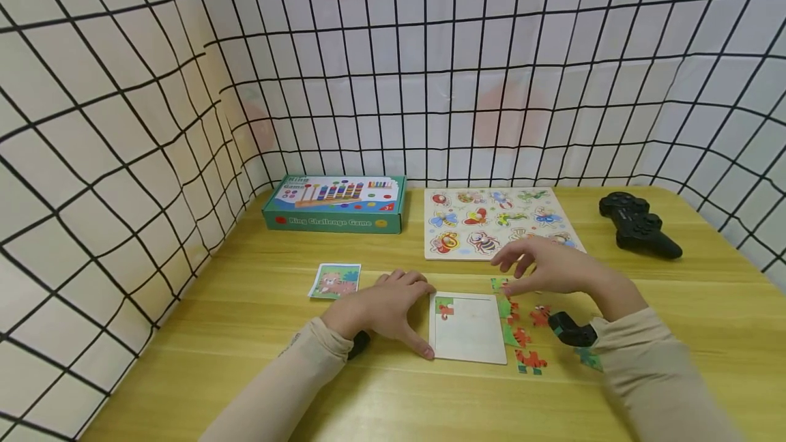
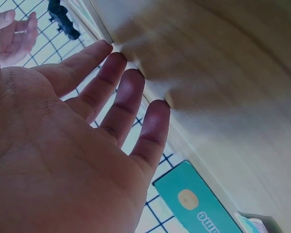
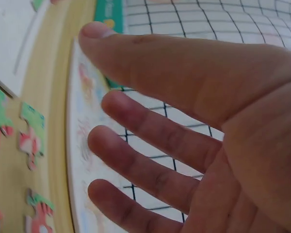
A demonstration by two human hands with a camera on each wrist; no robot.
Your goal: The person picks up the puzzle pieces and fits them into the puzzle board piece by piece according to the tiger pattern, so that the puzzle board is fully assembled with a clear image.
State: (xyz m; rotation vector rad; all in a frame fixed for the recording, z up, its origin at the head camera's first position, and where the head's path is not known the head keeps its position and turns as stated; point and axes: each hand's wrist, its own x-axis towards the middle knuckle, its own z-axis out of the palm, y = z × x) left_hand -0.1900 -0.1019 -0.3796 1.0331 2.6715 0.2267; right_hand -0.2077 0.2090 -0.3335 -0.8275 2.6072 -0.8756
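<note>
A square white puzzle tray [image 1: 469,340] lies on the wooden table, with one green-and-red jigsaw piece [image 1: 445,308] in its upper left corner. My left hand [image 1: 387,311] rests at the tray's left side, thumb and forefinger spread to its corners; in the left wrist view its fingers [image 2: 131,92] are extended and touch the tabletop. Over the column of loose pieces right of the tray hovers my right hand [image 1: 546,266], fingers apart, holding nothing. Beneath it are an orange-striped piece [image 1: 531,361] and others with green; a green-edged piece [image 3: 31,131] shows in the right wrist view.
A picture card [image 1: 334,281] lies left of the left hand. Behind stand a green Ring Challenge Game box [image 1: 331,224] and an insect puzzle board [image 1: 467,251], close to the right hand. A black game controller [image 1: 638,224] lies at the back right. Grid-patterned cloth walls enclose the table.
</note>
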